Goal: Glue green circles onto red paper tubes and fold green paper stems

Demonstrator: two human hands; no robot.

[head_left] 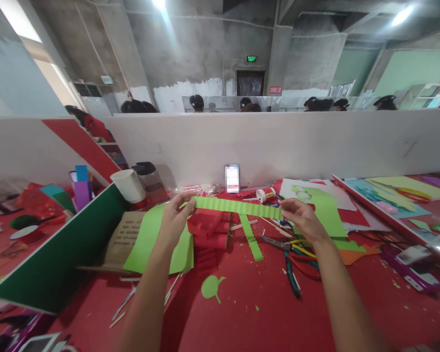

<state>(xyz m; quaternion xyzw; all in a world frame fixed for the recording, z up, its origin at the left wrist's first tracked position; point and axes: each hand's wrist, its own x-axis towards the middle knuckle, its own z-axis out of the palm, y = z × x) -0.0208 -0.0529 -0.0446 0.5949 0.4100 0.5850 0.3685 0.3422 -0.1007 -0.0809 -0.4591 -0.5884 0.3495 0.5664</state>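
A long pleated strip of green paper (238, 207) is stretched level above the red table, one end pinched in my left hand (175, 217) and the other in my right hand (300, 216). A second green pleated strip (251, 238) hangs down from its middle toward the table. Below the strip lie folded red paper pieces (209, 234). A flat green paper sheet (150, 242) rests under my left wrist. Scissors and pens (291, 252) lie below my right hand.
A green-and-white board (55, 259) leans at the left beside a white paper cup (129, 186) and a dark jar (149, 180). A glue tube (266, 195), a phone (232, 178) and paper sheets (315, 195) sit at the back. A low white partition (278, 142) faces me; people sit beyond it.
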